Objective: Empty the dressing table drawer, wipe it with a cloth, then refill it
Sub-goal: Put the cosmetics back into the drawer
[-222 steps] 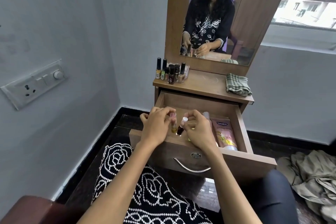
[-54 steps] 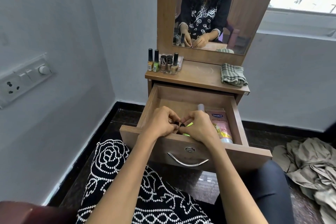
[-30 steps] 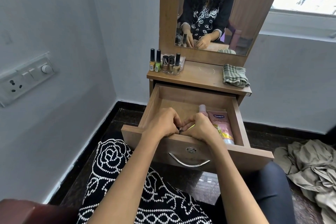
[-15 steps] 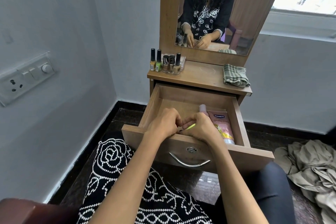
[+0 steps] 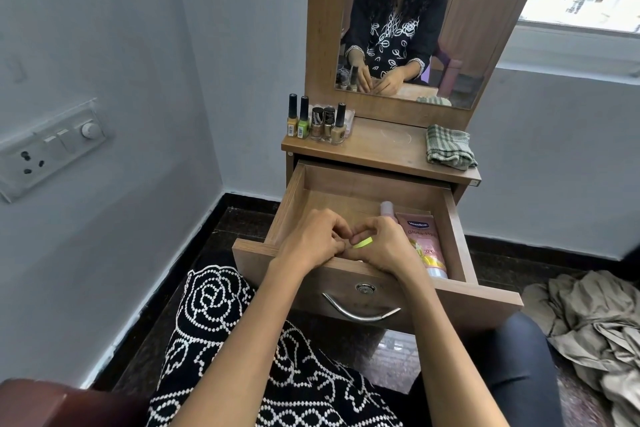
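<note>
Two hands meet inside the open drawer (image 5: 287, 208) of the dressing table (image 5: 381, 152), near its front wall. Both forearms reach forward and down from the lap, wrists over the drawer front. The left hand (image 5: 311, 243) is curled with fingertips bunched; what it holds is hidden. The right hand (image 5: 384, 246) pinches a small lime-green item (image 5: 363, 244). A pink tube (image 5: 424, 243) lies along the drawer's right side. Beyond the drawer, a folded checked cloth (image 5: 448, 146) and nail polish bottles (image 5: 317, 123) sit on the table top.
</note>
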A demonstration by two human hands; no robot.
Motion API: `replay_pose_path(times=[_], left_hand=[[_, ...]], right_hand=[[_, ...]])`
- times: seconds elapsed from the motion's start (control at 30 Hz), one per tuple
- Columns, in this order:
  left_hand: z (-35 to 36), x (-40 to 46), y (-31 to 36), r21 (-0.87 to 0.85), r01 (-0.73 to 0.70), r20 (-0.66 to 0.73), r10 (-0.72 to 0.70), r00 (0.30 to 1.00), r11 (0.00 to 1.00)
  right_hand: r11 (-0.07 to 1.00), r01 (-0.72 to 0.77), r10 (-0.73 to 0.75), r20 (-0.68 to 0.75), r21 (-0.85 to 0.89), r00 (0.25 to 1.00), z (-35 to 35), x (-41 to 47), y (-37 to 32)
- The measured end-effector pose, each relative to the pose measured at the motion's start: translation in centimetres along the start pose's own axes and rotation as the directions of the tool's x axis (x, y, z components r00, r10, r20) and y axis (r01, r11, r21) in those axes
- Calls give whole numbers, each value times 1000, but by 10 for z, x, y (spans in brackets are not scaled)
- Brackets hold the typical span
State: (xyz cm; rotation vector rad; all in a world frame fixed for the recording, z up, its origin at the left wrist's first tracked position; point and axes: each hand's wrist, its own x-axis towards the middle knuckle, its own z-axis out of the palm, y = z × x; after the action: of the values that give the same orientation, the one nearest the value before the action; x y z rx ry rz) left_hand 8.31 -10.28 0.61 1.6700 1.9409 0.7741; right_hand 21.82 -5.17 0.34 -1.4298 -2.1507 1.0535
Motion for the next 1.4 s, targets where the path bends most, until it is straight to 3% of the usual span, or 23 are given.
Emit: replay_pose_path(times=[0.17, 0.33, 0.4, 0.47, 0.53, 0.67, 0.87, 1.0, 1.1, 1.2, 1.27, 1.4], left_hand=[[2, -1, -2, -62, -34, -58, 30, 998, 998], [2, -7, -3, -126, -157, -294, 114, 949, 980], [0, -9, -2, -213, -184, -397, 87, 914, 960], [-4, -8, -2, -360, -195, -437, 20, 899, 912], [-13, -4, -3, -403, -207, -463, -3, 886, 891], [-42, 19, -8, -340, -225, -529, 12, 848, 913], [-97, 72, -14, -99, -188, -617, 87, 782, 977], [-119, 109, -13, 97, -124, -520, 157, 839, 988], [-125, 132, -13, 208, -50, -327, 118, 938, 977], [-127, 151, -17, 296, -10, -159, 59, 985, 955], [-125, 157, -21, 319, 6, -158, 47, 986, 948], [-127, 158, -23, 371, -17, -324, 147, 935, 929]], right_hand=[[1000, 20, -20, -49, 4, 999, 1, 0, 3], [992, 43, -31, -97, 123, 995, -1, 0, 5], [980, 66, -40, -137, 190, 990, -3, -2, 4], [966, 101, -49, -214, 236, 976, -4, -2, 1], [950, 160, -75, -301, 268, 951, -6, 2, -5], [932, 260, -147, -391, 253, 908, -12, 27, -34], [916, 384, -305, -421, 115, 854, -20, 79, -104], [918, 368, -396, -357, -145, 846, -19, 118, -134], [898, 304, -386, -240, -318, 891, -16, 138, -144], [868, 285, -380, -172, -407, 909, -11, 146, -148], [861, 274, -372, -163, -428, 914, -9, 149, -148], [856, 242, -358, -188, -457, 914, -6, 155, -149]])
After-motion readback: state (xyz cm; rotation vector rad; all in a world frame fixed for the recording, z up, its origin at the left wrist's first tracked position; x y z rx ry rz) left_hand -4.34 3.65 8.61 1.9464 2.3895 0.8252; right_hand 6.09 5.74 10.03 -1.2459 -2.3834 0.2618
